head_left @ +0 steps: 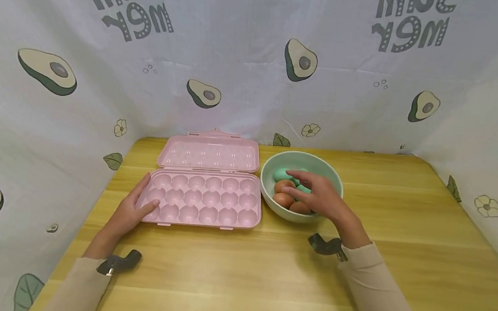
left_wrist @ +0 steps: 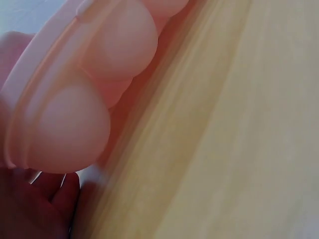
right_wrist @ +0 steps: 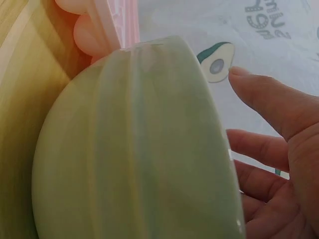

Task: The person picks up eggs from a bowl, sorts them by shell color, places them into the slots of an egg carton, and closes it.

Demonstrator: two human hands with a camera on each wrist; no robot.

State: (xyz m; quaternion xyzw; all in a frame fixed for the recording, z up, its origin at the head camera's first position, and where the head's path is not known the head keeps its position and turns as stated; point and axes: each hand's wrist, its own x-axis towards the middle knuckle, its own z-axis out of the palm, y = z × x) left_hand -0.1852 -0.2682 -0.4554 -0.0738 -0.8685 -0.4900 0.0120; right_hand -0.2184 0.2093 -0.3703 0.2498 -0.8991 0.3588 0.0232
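Observation:
A pink plastic egg tray (head_left: 210, 207) lies with its lid (head_left: 209, 153) folded back, its rows of round cups holding no eggs. At the tray's left end, my left hand (head_left: 130, 210) grips the edge, thumb over the front corner cup. The left wrist view shows curled fingers (left_wrist: 64, 196) by the underside of an end cup. To the tray's right stands a pale green bowl (head_left: 280, 211) with brown eggs (head_left: 283, 199) and green eggs (head_left: 281, 174). Over the bowl, my right hand (head_left: 318, 195) has its thumb and fingers spread apart, holding nothing visible.
The wooden table (head_left: 229, 282) extends in front of the tray and to the right of the bowl. A white curtain (head_left: 250, 37) printed with avocados hangs behind and along both sides. Dark wrist-worn devices (head_left: 121, 262) sit on both arms.

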